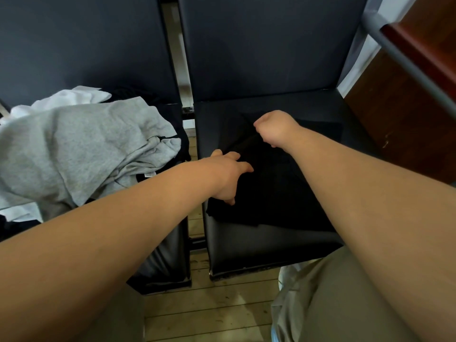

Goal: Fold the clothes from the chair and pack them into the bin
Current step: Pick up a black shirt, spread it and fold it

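Black garment (269,191) on chair (271,245): right hand (274,128) pinches it, left hand (225,176) presses open-fingered.

Grey garment (81,149) runs off the left edge, covering most of white cloth (74,97). Right hand (274,128) fingertips hidden. Black garment (266,193) folds indistinct against seat (271,245).

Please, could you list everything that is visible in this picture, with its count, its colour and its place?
chairs: two, black, side by side on the floor
grey garment: one, light grey, crumpled on the left chair
white garment: one, white, behind the grey one
black garment: one, black, on the right chair's seat
floor: one, pale wood, under the chairs
wooden furniture: one, brown, far right
left hand: spread on the black garment's left edge
right hand: pinches the black garment's far part
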A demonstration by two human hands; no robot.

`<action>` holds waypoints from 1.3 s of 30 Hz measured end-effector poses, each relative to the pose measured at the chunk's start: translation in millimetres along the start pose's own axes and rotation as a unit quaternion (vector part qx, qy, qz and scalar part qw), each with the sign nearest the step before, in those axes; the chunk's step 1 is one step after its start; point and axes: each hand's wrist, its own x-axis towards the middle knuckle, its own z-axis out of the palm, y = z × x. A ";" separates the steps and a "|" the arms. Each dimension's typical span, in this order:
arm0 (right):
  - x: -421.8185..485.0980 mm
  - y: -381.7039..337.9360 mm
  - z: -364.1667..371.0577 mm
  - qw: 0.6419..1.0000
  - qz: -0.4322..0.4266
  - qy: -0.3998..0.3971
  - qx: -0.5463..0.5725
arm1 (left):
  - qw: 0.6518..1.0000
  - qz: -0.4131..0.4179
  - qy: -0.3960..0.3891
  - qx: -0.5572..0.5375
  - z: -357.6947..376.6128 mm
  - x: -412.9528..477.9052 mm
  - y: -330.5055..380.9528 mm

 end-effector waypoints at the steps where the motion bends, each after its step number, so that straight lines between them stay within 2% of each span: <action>1: 2.6 -0.5 0.2 1.000 0.005 0.001 0.027 | 1.000 0.004 0.004 -0.004 0.1 0.5 -1.4; 5: 1.2 -8.0 -1.9 0.988 0.085 -0.023 0.129 | 1.000 0.010 0.020 -0.001 2.4 3.7 -4.6; 9: 7.1 -4.2 -6.4 0.983 0.070 0.007 0.170 | 1.000 0.010 0.018 0.001 3.9 4.8 -3.7; 13: 16.6 8.6 -4.2 0.985 0.051 0.056 0.152 | 1.000 0.006 0.015 -0.003 3.5 4.6 -1.5; 17: 14.9 9.4 -3.9 0.987 0.082 0.040 0.129 | 1.000 0.006 0.014 -0.001 1.8 3.3 -0.3; 22: 10.9 -0.3 -8.6 0.984 0.101 0.030 0.145 | 1.000 0.005 0.012 0.000 2.0 3.1 0.8; 27: 11.5 -2.2 -5.7 0.971 0.163 0.001 0.172 | 1.000 0.004 0.011 -0.001 1.8 4.0 2.2; 32: 14.1 0.9 -8.0 0.970 0.148 0.004 0.193 | 1.000 0.006 0.014 -0.008 2.9 4.8 0.1; 36: 12.7 0.0 -25.2 0.967 0.141 0.033 0.211 | 0.995 0.061 0.070 0.017 5.8 1.7 7.0; 39: 7.3 15.5 -38.6 0.969 0.134 0.058 0.198 | 0.993 0.097 0.063 -0.003 9.8 0.8 23.8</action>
